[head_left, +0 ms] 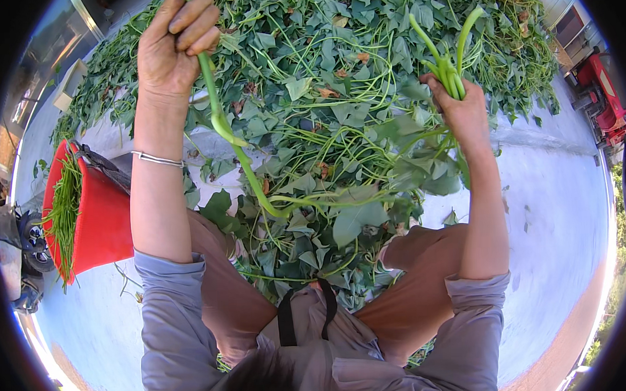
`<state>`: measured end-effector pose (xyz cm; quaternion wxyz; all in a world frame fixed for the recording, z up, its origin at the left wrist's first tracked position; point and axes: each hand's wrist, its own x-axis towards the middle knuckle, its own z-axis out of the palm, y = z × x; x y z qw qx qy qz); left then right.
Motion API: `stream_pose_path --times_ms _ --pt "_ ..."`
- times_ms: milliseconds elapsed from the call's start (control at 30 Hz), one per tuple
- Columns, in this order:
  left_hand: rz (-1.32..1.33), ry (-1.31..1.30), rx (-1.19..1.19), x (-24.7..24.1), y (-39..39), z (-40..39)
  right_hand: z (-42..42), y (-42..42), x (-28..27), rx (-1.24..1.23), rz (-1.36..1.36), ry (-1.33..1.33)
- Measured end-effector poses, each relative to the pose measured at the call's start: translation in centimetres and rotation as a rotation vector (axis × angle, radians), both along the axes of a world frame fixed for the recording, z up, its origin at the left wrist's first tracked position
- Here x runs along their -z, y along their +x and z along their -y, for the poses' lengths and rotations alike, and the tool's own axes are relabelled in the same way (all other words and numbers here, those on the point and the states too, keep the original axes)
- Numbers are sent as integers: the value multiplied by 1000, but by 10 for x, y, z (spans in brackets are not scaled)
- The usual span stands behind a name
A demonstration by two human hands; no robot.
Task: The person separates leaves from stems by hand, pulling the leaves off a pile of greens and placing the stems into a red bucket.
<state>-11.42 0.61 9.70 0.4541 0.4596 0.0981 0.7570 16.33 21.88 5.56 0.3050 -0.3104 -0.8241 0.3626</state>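
Note:
My left hand (186,42), raised at the upper left, grips a thick green vine stem (220,126). The stem hangs down from the fist, bends near my knees and runs right towards lobed leaves (360,219). At the upper right, my right hand (459,100) is closed around a bunch of green stalks (448,72). Their pale ends stick up above the fist, and leaves (439,170) dangle below it. Behind and between both hands spreads a large heap of leafy vines (329,81), which look like sweet potato vines, with a few brown leaves among them.
A red bucket (104,218) packed with thin green stalks (65,214) tilts at my left. Beyond it is a wheel (35,241). A red machine (604,97) stands far right. My knees (429,253) flank more vines on the pale concrete floor (547,228).

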Motion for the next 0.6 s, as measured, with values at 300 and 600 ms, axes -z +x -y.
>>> stream_pose_path --times_ms 300,600 --pt "5 46 -93 -1 -18 22 23 -13 19 -316 270 -23" --pt "102 70 -97 2 -27 48 -93 65 37 183 716 350"
